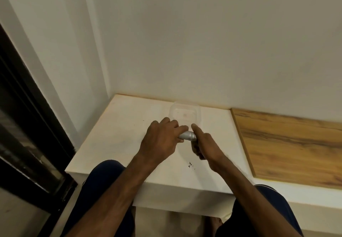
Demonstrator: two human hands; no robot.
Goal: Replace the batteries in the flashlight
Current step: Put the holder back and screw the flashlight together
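Both hands meet on the flashlight, low over the table — the left hand wraps its barrel as a brace, the right hand curls round the end, likely to unscrew it — a clear tub just behind.

Flashlight ends hidden under fingers; blurred.

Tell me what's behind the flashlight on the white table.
A clear plastic container stands behind the flashlight. The left hand and right hand cover part of its near edge; whether anything lies inside is too blurred to tell.
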